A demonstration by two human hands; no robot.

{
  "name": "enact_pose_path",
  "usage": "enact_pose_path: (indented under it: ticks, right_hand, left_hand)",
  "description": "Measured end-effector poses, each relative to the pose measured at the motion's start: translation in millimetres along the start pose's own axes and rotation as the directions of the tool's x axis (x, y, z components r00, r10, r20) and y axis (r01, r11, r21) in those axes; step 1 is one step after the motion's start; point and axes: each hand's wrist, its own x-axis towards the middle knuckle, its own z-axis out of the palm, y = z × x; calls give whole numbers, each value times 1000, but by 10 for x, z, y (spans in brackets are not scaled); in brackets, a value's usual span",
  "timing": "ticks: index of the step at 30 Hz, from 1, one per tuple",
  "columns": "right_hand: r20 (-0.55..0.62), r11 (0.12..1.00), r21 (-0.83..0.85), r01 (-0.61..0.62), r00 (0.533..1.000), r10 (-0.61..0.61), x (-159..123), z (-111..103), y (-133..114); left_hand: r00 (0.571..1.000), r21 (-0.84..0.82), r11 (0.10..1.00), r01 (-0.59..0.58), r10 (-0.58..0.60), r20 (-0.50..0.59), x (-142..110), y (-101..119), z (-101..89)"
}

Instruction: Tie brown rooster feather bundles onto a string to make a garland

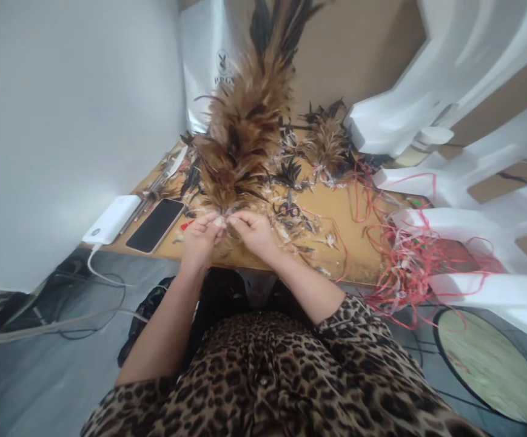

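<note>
A tall bundle of brown feathers [240,133], with long black tips at the top, stands out beyond my hands at the table's near side. My left hand [202,237] is closed, thumb and fingers pinching the pale lower end of the bundle. Pressed together right beside it are the thumb and forefinger of my right hand [256,233], also at the bundle's lower end. Whatever lies between the right fingertips is too small to make out. Black-handled scissors [289,210] lie just past my right hand, among loose feather bits.
Left on the yellow-brown table [331,209] are a dark-screened phone [156,226] and a white power bank [112,220] with a cable. A smaller feather bunch [329,142] lies at the back. Tangled red string [409,261] hangs over the right edge near white foam pieces [476,291].
</note>
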Motion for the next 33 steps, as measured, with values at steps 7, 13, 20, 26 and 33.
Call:
enact_pose_path:
  ticks: [7,13,20,26,33]
  right_hand:
    - [98,926,-250,283,959,-267,-144,-29,-80]
    - [138,903,-287,320,947,-291,-186,-51,-137]
    - [218,844,-457,282,955,-201,-149,-85,-182]
    - [426,615,-702,359,904,-41,55,-239,-616]
    - [451,508,-757,412,891,-52,669,-233,-863]
  left_hand:
    - [980,171,969,-177,190,-65,-29,-161,-11]
    - [968,250,943,-220,244,-67,-47,-183,-23]
    - [945,385,874,-298,327,-9,7,-322,-74]
    - [864,751,508,-421,476,162,23,-258,-156]
    - [823,757,403,-514,481,302,-53,-209,-112]
